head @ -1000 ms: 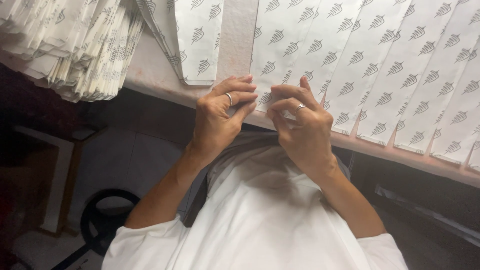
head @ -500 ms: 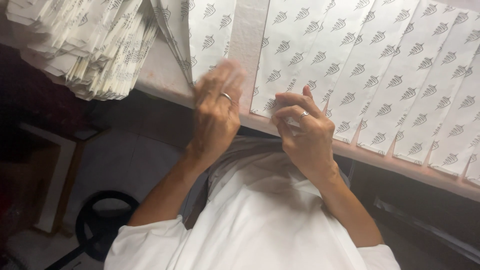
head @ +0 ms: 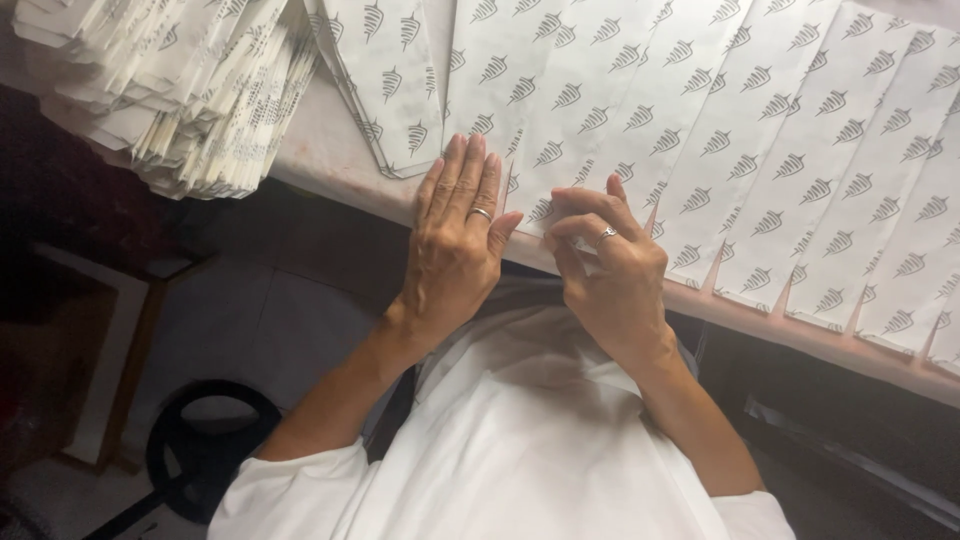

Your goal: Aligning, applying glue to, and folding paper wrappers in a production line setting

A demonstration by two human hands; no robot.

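Your left hand (head: 455, 235) lies flat, fingers together, on the printed paper sheet (head: 500, 95); your right hand (head: 610, 265) pinches its lower edge. Keep that palm firm while your fingertips crease squarely.

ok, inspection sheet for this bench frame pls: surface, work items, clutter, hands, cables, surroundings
Surface: pale pink table, mostly covered.
Job's things: row of white paper bags with a leaf print, overlapping along the table edge; one bag under the hands.
Clutter: fanned stack of bags at the left corner.
Grippers: left hand flat on the bag, ring on; right hand pinching the bag's lower edge, ring on.
Cables: nothing seen.
Surroundings: black stool and grey floor below; white shirt.
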